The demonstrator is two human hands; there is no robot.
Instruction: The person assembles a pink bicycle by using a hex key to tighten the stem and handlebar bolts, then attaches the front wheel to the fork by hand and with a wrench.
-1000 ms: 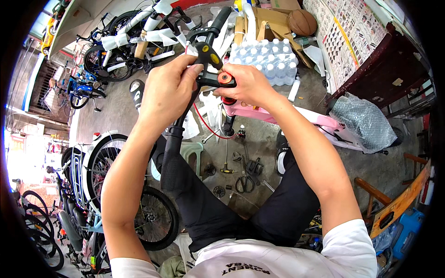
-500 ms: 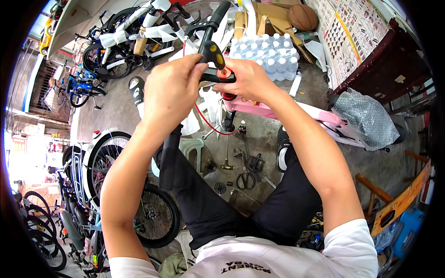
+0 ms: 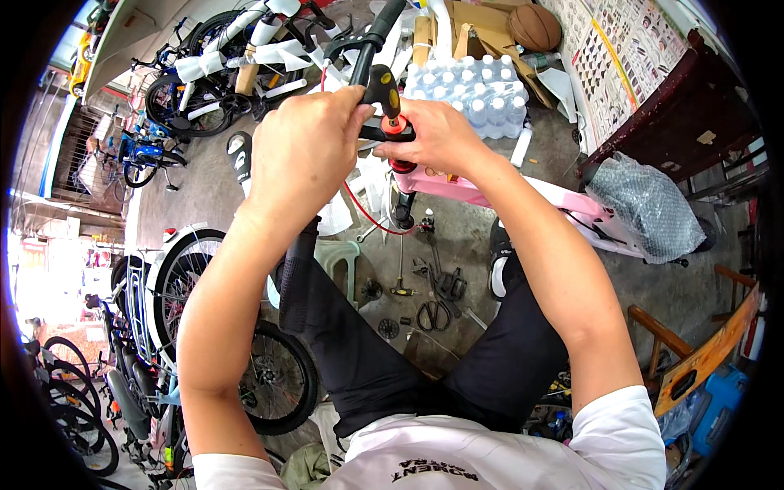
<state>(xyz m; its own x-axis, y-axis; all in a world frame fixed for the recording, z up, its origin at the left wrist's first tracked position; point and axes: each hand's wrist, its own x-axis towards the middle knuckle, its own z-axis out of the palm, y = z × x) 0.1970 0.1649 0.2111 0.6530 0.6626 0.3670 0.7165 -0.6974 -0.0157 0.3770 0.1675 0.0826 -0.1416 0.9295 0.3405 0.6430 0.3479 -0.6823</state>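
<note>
Just above centre, the bare left hand (image 3: 302, 139) is holding its fingers (image 3: 347, 95) curled; the bare right hand (image 3: 445, 140) is pointing leftward, thumb (image 3: 398, 151) extended. Both bare forearms (image 3: 233, 290) are slanting inward.

The single view looks out from the person's (image 3: 506, 445) head, above and behind the fingers (image 3: 418, 114), tipped steeply down over them toward the floor (image 3: 204, 192). It's close: both forearms (image 3: 563, 278) fill much of it, the lap (image 3: 359, 367) sits below the fingers, and fisheye edges curve round them.
</note>
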